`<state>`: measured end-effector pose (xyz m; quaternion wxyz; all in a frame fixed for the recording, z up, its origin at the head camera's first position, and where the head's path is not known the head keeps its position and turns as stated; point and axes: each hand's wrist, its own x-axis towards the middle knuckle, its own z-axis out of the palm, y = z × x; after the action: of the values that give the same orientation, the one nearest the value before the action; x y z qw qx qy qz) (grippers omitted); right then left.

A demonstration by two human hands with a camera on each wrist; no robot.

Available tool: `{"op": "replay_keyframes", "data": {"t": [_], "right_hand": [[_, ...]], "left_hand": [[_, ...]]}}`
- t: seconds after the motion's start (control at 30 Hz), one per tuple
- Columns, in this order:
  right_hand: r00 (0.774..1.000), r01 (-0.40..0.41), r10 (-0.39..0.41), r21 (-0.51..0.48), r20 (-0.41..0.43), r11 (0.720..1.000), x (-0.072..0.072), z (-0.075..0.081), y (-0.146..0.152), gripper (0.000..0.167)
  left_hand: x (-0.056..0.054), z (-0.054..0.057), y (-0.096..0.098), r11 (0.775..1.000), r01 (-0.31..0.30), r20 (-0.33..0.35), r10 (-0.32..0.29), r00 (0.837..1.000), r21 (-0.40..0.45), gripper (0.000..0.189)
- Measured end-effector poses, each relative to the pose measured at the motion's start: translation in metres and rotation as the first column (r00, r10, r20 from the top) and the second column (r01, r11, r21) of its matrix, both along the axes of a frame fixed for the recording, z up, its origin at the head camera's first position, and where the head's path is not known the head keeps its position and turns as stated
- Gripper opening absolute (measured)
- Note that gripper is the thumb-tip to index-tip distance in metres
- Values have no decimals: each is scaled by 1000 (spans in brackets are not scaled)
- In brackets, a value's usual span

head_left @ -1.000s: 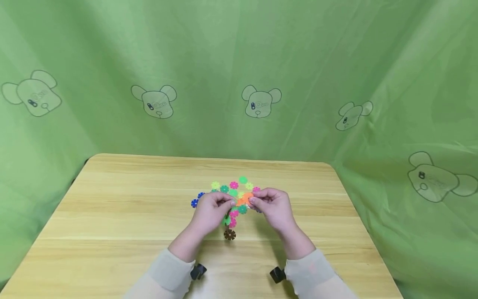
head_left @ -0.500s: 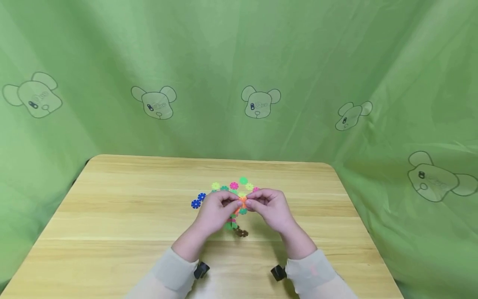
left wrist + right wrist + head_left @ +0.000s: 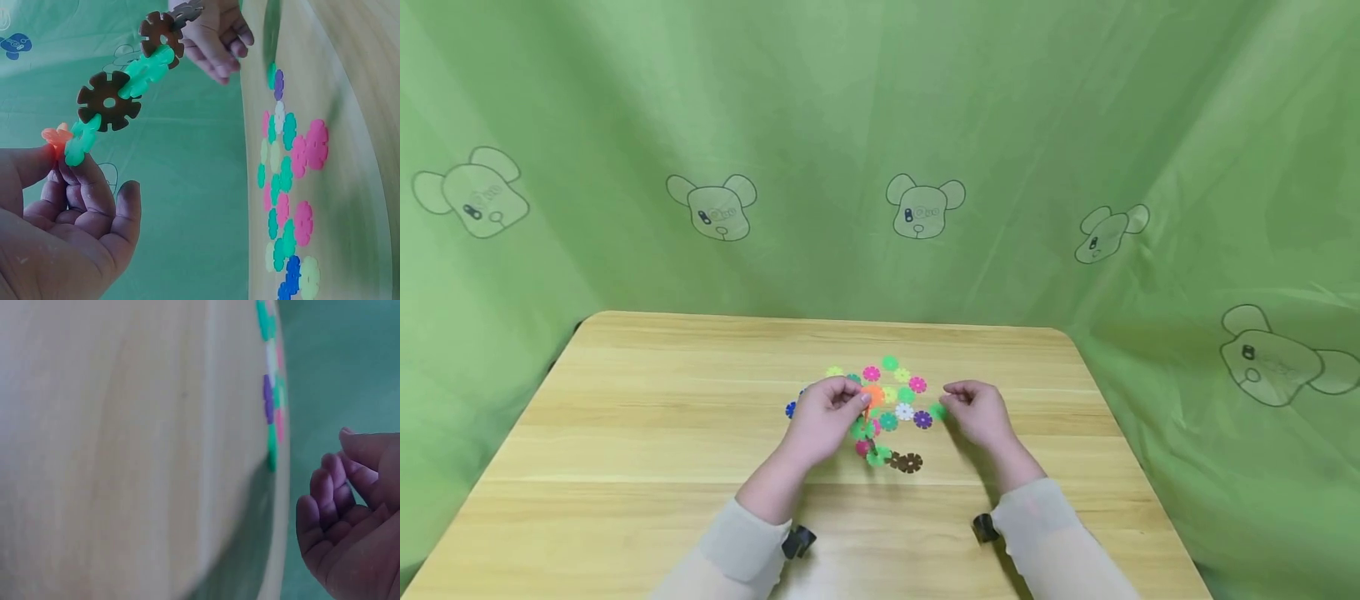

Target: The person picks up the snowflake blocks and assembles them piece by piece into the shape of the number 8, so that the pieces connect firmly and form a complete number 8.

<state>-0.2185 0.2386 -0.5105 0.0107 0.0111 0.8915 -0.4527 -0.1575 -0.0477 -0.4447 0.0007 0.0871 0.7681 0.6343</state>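
My left hand [image 3: 822, 423] pinches the orange snowflake disc [image 3: 874, 395] at one end of a linked chain of snowflake discs. The chain hangs in the air and alternates green and brown; in the left wrist view a brown disc [image 3: 99, 105] and a green disc [image 3: 148, 72] are interlocked edge to edge. At its far end are the brown discs [image 3: 912, 462]. My right hand [image 3: 983, 415] is held above the table, apart from the chain, with fingers loosely bent and nothing between them. Nearest to it in the head view is a loose green disc [image 3: 937, 412].
Loose snowflake discs lie in a cluster on the wooden table [image 3: 662, 433], among them a purple disc [image 3: 922, 419], a white disc [image 3: 904, 412] and a pink disc [image 3: 917, 385]. Blue discs [image 3: 791, 409] are partly behind the left hand. A green curtain [image 3: 820, 108] surrounds the table.
Both hands were together at the orange disc. The right hand has let go and moved right; the left hand has drawn slightly left with the chain, whose brown end has swung right.
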Motion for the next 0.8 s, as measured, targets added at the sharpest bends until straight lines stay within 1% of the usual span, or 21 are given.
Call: {"op": "replay_keyframes", "data": {"t": [0.13,0.27,0.37,0.57,0.8], "right_hand": [[1000,-18,17,90,17,996,-3,-8,2,32],[998,-37,30,155,53,987,-3,-13,1,33],[997,-46,32,191,75,981,-4,-15,-1,33],[995,-50,26,261,94,964,-4,-16,-3,34],[995,-42,11,309,102,950,-6,-16,-5,31]], "left_hand": [[-1,-1,0,1000,-1,6,0,1000,21,9],[-1,-2,-1,1000,-2,6,2,1000,28,10],[-1,-2,-1,1000,-6,15,5,1000,28,10],[-1,-2,0,999,-14,31,13,999,31,11],[-1,-3,0,1000,-12,23,11,1000,18,11]]}}
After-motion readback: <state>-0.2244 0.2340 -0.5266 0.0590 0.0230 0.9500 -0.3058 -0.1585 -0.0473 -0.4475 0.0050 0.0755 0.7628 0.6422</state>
